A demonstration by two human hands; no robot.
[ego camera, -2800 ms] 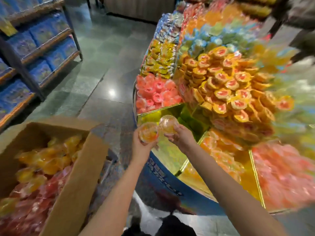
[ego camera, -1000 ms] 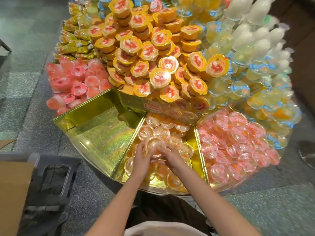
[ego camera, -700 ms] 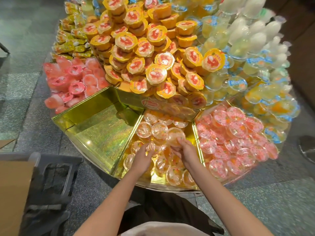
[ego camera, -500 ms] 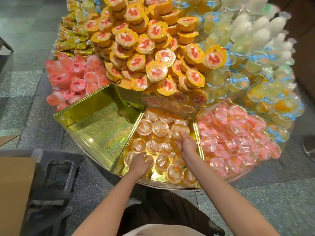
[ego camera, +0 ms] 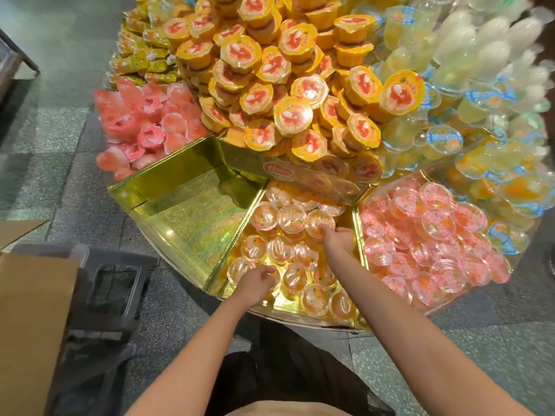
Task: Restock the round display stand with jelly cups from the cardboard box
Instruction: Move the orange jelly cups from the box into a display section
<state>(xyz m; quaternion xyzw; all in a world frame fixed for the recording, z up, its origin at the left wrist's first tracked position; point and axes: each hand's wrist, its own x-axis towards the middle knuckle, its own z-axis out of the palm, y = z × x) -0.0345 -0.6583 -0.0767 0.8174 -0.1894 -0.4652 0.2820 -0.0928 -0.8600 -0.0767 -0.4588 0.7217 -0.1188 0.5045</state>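
jelly cups (ego camera: 292, 253) fill the gold middle tray (ego camera: 359, 250) of the stand (ego camera: 300, 318). left hand (ego camera: 255, 282) curls on a cup at 7 o'clock; right hand (ego camera: 338, 240) pinches one at 1 o'clock. box (ego camera: 27, 325) far left.

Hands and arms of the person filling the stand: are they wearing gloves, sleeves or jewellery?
No gloves: the left hand and right hand are bare. Both forearms are uncovered as far as the frame shows, with no sleeve, watch, bracelet or ring visible.
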